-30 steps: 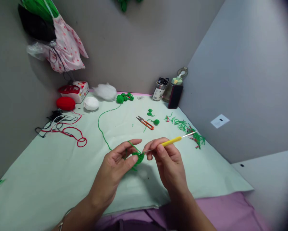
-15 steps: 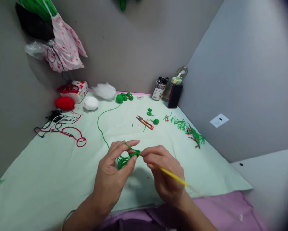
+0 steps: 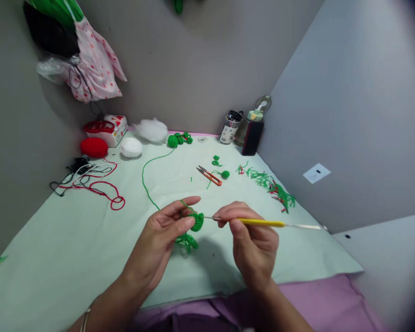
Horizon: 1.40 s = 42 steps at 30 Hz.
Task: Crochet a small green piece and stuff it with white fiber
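Above the pale green table (image 3: 72, 240), the left hand (image 3: 159, 240) is pinching the small round green crocheted piece (image 3: 196, 222) between thumb and fingers, apparently to steady it, while the right hand (image 3: 254, 242), closed pencil-fashion on the yellow-handled metal crochet hook (image 3: 261, 222), is holding its tip level at the piece's edge.

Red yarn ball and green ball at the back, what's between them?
A white yarn ball, with fluffy white stuffing just behind it, seen in the head view.
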Available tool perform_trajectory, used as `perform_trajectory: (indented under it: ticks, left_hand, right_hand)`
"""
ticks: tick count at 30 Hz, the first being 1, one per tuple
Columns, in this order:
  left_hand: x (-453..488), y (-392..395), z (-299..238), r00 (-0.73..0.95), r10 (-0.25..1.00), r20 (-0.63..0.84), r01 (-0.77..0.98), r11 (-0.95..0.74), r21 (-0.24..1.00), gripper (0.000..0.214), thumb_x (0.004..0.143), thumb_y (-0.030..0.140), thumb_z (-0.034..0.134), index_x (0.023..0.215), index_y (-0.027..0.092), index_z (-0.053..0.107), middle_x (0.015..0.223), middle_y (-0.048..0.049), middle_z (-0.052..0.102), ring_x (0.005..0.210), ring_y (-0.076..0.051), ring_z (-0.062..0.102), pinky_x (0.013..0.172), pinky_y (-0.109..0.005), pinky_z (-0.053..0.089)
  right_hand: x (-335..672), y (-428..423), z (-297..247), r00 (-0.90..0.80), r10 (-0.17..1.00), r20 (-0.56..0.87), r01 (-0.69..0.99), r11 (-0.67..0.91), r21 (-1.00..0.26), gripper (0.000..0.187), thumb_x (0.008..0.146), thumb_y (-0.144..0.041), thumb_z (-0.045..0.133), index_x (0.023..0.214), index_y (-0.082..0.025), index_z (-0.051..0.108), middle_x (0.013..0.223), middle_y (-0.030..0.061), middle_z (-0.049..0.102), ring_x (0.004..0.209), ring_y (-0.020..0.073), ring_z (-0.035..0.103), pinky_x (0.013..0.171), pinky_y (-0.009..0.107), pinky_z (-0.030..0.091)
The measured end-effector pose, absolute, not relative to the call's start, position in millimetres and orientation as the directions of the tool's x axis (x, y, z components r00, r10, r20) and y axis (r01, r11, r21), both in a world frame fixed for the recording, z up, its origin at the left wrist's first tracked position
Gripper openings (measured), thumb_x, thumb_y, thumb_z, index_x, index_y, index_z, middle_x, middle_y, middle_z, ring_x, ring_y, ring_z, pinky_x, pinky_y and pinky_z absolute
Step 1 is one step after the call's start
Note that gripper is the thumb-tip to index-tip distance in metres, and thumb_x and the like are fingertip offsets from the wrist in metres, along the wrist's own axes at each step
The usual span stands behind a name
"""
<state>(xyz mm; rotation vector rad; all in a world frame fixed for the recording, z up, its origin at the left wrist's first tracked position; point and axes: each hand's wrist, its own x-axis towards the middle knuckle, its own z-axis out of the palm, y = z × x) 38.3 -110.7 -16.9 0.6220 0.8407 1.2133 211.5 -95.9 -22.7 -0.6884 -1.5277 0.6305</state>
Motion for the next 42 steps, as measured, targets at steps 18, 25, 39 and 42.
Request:
perform_trajectory:
  ticks: [18, 25, 39, 42]
  left_hand:
    - [43, -110, -19, 0.327, 0.912, -0.247, -0.625, 0.404, 0.668, 0.043, 0.075, 0.033, 0.091, 0.117, 0.025, 0.084, 0.093, -0.0016, 0.074, 0.096, -0.016, 0.065, 0.095, -0.025, 0.047]
    - [37, -109, -16, 0.252, 0.947, -0.201, -0.526, 0.309, 0.793, 0.033, 0.077, 0.032, 0.089, 0.110, 0.029, 0.086, 0.094, -0.0014, 0.076, 0.092, -0.017, 0.063, 0.086, -0.026, 0.047]
    - [33, -112, -25, 0.148, 0.986, -0.072, -0.280, 0.112, 0.953, 0.030, 0.089, 0.037, 0.082, 0.119, 0.038, 0.082, 0.105, -0.0002, 0.074, 0.106, -0.020, 0.062, 0.095, -0.031, 0.046]
    - [32, -112, -27, 0.143, 0.987, -0.071, -0.265, 0.107, 0.958, 0.032, 0.090, 0.037, 0.080, 0.121, 0.038, 0.081, 0.102, -0.0001, 0.073, 0.108, -0.021, 0.062, 0.096, -0.032, 0.045]
  right_hand:
    - [206, -100, -31, -0.087, 0.634, 0.768, 0.243, 0.762, -0.601, 0.031, 0.098, -0.006, 0.062, 0.113, -0.028, 0.079, 0.096, 0.0056, 0.076, 0.084, 0.0191, 0.069, 0.071, 0.032, 0.058]
    - [210, -89, -24, -0.062, 0.901, 0.430, -0.301, 0.394, -0.868, 0.015, 0.101, -0.028, 0.069, 0.094, -0.024, 0.081, 0.085, 0.0029, 0.070, 0.070, 0.0142, 0.063, 0.065, 0.029, 0.051]
    - [209, -87, -27, -0.127, 0.935, 0.331, -0.371, 0.264, -0.890, 0.015, 0.103, -0.030, 0.067, 0.094, -0.025, 0.079, 0.092, 0.0002, 0.075, 0.074, 0.0115, 0.062, 0.072, 0.026, 0.049]
    - [210, -88, -25, -0.157, 0.921, 0.356, -0.358, 0.282, -0.890, 0.017, 0.105, -0.031, 0.064, 0.096, -0.025, 0.077, 0.093, 0.0003, 0.075, 0.074, 0.0116, 0.063, 0.073, 0.026, 0.051]
